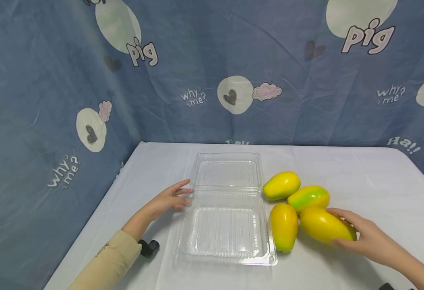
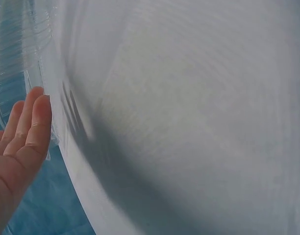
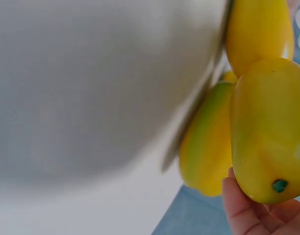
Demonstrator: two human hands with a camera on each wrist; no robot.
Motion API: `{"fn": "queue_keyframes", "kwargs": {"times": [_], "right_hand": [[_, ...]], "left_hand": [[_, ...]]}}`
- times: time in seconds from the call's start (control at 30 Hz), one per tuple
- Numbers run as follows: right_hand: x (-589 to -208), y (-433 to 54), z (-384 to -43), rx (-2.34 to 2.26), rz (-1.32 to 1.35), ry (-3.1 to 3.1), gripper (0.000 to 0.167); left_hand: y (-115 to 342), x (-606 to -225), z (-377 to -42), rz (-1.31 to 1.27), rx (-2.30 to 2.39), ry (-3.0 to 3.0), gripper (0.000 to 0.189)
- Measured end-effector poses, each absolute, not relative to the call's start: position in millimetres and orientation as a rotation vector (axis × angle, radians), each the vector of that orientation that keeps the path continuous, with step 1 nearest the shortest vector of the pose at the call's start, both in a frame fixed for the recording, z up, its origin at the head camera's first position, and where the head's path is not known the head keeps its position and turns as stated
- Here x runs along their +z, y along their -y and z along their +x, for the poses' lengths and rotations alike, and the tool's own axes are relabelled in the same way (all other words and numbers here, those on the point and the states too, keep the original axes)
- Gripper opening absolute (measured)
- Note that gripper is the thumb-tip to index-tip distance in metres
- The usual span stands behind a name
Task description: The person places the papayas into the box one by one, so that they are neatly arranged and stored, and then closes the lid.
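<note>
A clear plastic clamshell box lies unfolded on the table, its lid toward the back. At the box's left edge is my left hand, fingers spread and fingertips right by the hinge side. My right hand grips the near end of a yellow papaya, thumb on one side and fingers on the other. In the right wrist view this papaya shows a small green stem end. Close around it lie a greenish papaya, a yellow papaya beside the box and another papaya behind.
A white cloth covers the table. Behind and to the left hangs a blue printed curtain. A small black device sits at my left wrist.
</note>
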State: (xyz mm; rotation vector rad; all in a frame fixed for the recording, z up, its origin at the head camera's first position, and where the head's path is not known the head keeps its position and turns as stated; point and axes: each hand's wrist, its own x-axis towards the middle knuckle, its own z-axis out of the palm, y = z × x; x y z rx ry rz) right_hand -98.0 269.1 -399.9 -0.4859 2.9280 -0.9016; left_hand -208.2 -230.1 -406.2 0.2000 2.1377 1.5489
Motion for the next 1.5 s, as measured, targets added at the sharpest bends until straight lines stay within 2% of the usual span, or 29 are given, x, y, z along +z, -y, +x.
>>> {"fn": "queue_keyframes", "kwargs": {"times": [0.37, 0.97, 1.5], "right_hand": [[-369, -250, -110, -1.058, -0.606, -2.979, 0.051], [-350, -211, -125, -1.132, -0.787, -2.982, 0.050], [-346, -183, -134, -1.118, -0.796, -2.924, 0.050]], "left_hand": [[229, -407, -206, 0.181, 1.559, -2.139, 0.073], [230, -402, -206, 0.187, 1.560, -2.115, 0.072], [234, -404, -206, 0.194, 1.564, -2.113, 0.073]]}}
